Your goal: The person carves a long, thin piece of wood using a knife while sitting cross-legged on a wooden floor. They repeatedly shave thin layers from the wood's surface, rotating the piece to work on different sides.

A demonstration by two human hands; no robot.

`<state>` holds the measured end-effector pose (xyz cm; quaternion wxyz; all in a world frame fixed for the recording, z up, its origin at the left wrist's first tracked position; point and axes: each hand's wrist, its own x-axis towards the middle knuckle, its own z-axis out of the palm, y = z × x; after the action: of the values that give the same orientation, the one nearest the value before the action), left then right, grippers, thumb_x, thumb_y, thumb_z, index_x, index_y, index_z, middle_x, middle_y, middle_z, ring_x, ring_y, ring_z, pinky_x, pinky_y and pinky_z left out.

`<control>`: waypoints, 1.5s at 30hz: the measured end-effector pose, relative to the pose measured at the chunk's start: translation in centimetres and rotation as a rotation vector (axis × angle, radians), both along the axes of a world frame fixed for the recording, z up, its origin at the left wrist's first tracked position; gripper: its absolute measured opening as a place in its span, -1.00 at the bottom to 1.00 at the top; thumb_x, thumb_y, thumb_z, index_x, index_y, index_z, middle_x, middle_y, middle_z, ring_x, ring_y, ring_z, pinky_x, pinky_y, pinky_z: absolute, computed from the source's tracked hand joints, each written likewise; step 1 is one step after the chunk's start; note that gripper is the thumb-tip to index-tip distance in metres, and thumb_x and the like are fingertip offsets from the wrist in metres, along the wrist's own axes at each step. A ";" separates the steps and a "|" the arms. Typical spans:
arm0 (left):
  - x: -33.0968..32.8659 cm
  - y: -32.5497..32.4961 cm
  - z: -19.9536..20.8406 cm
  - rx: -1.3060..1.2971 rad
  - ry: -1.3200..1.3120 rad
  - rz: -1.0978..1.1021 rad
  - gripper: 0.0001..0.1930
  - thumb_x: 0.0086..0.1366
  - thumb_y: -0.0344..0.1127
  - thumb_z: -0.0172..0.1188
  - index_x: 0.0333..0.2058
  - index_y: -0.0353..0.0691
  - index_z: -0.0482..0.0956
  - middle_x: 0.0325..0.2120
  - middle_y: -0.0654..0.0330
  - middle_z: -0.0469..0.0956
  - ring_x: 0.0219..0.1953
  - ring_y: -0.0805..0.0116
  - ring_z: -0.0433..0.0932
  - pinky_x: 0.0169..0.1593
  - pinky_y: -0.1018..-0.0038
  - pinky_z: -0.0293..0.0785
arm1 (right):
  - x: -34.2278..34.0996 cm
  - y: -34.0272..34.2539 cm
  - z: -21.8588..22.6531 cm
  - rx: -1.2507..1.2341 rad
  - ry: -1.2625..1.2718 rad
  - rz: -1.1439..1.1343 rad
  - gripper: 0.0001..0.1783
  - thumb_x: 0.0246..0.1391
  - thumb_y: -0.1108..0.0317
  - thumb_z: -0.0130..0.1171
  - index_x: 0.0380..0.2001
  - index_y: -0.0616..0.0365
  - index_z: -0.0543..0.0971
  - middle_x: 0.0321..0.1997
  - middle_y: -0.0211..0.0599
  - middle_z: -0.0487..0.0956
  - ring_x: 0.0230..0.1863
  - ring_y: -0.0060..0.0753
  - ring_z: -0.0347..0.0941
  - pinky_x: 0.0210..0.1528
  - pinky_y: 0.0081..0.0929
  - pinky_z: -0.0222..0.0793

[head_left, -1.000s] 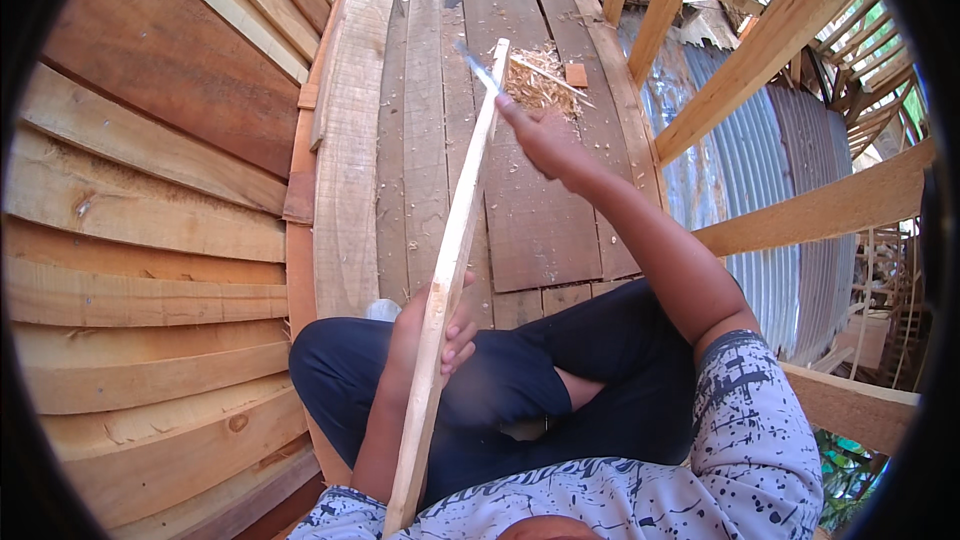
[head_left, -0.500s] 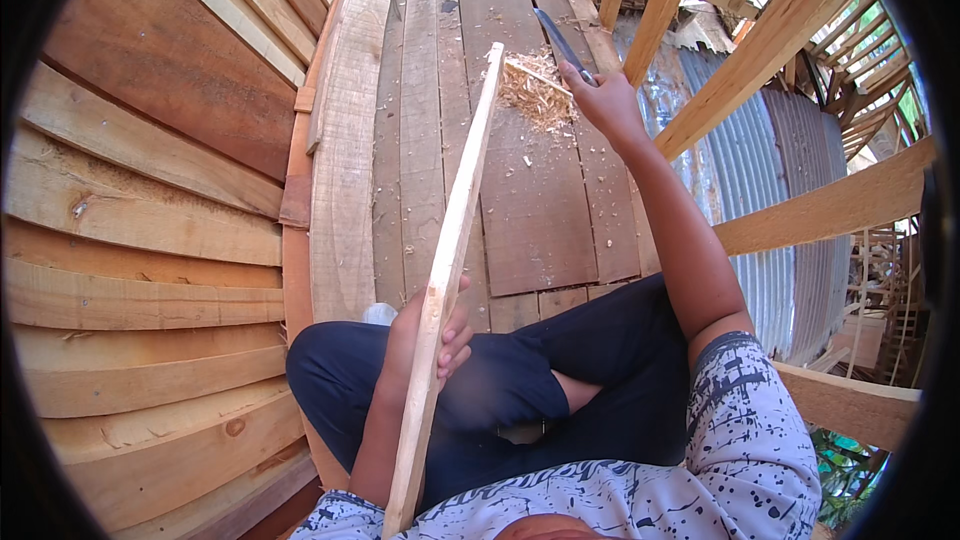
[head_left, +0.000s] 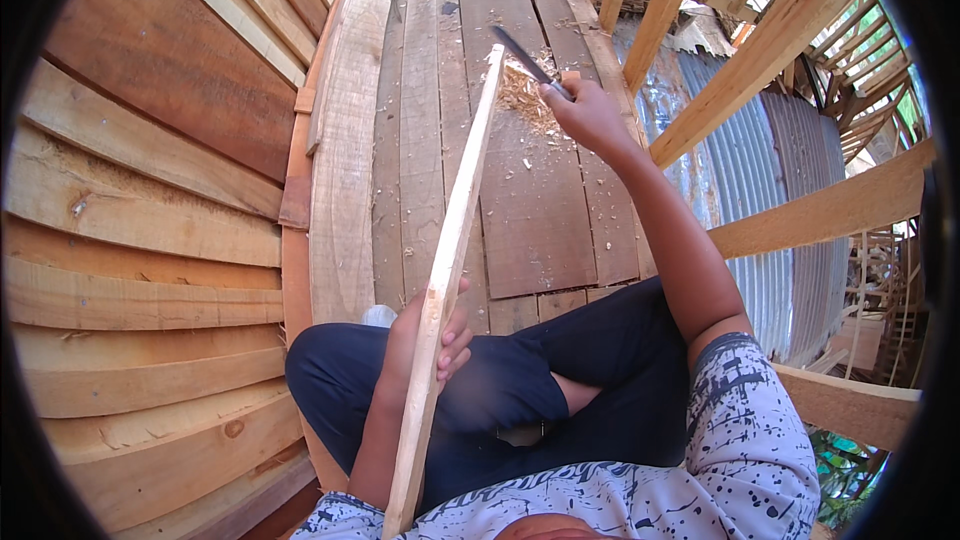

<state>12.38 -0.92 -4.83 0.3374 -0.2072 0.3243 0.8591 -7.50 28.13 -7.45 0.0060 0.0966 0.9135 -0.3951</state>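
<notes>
My left hand [head_left: 438, 338] is wrapped round a long, pale wooden stick [head_left: 455, 230], which slants from my chest away over the floor. Its far end looks whittled to a narrower tip. In my right hand [head_left: 588, 118] is a knife [head_left: 527, 58], gripped by its handle, which my fingers mostly hide. The dark blade points away and to the left, close to the stick's tip; whether they touch I cannot tell. Below the blade, a heap of wood shavings [head_left: 528, 102] lies on the floorboards.
I sit cross-legged on a plank floor [head_left: 540, 230] scattered with small chips. A wall of stacked boards [head_left: 150, 290] rises at left. To the right are wooden rails [head_left: 830, 210] and corrugated metal sheets [head_left: 745, 160]. A small whitish object [head_left: 379, 315] lies beside my left knee.
My right hand has moved left and slightly nearer to me, bringing the knife blade from right of the stick's tip to beside it. The left hand and stick have hardly moved.
</notes>
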 end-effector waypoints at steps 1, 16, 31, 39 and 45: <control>0.1 -0.2 0.0 -0.005 -0.006 0.010 -0.54 0.53 -0.08 -0.31 0.08 -0.37 0.32 -0.70 0.31 0.23 -0.83 0.56 0.21 -0.81 0.62 0.21 | 0.8 -1.9 1.5 -0.013 -0.102 0.065 -0.40 0.21 -0.11 0.03 -0.51 0.29 0.59 -0.59 -0.06 0.55 -0.46 -0.11 0.54 -0.29 -0.20 0.41; -0.2 -0.5 -1.1 0.110 -0.074 -0.005 -0.57 0.51 -0.06 -0.23 0.10 -0.26 0.37 -0.69 0.28 0.25 -0.79 0.50 0.21 -0.80 0.58 0.16 | 3.2 -6.0 -1.8 -0.064 -0.157 0.229 -0.29 0.36 -0.12 -0.11 -0.60 0.33 0.52 -0.76 -0.19 0.37 -0.67 -0.33 0.28 -0.54 -0.13 0.19; -0.2 -1.3 -1.2 0.144 -0.059 0.057 -0.57 0.51 -0.10 -0.26 0.11 -0.28 0.35 -0.69 0.29 0.24 -0.80 0.52 0.18 -0.79 0.59 0.17 | 5.7 -9.6 0.4 -0.087 -0.172 0.259 -0.32 0.36 -0.03 -0.13 -0.56 0.40 0.57 -0.71 0.11 0.44 -0.62 0.03 0.45 -0.41 0.03 0.32; 0.0 -1.3 -0.9 0.051 -0.041 0.037 -0.55 0.52 -0.07 -0.25 0.12 -0.31 0.35 -0.68 0.27 0.24 -0.80 0.51 0.19 -0.79 0.58 0.17 | 5.0 -7.6 0.3 0.000 -0.101 0.237 -0.33 0.35 -0.01 -0.08 -0.60 0.40 0.57 -0.73 0.11 0.45 -0.65 0.07 0.45 -0.46 0.02 0.31; 0.0 -1.2 0.3 -0.144 0.071 -0.019 -0.50 0.54 0.00 -0.24 0.12 -0.34 0.33 -0.69 0.28 0.23 -0.82 0.51 0.18 -0.78 0.57 0.17 | 5.9 -8.0 0.0 -0.010 -0.159 0.271 -0.31 0.37 -0.03 -0.16 -0.61 0.33 0.59 -0.71 -0.01 0.49 -0.62 -0.10 0.48 -0.47 -0.06 0.36</control>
<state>12.35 -2.16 -4.55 0.3183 -0.1972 0.3989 0.8370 -1.57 20.11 -7.42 0.1319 0.0036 0.9129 -0.3862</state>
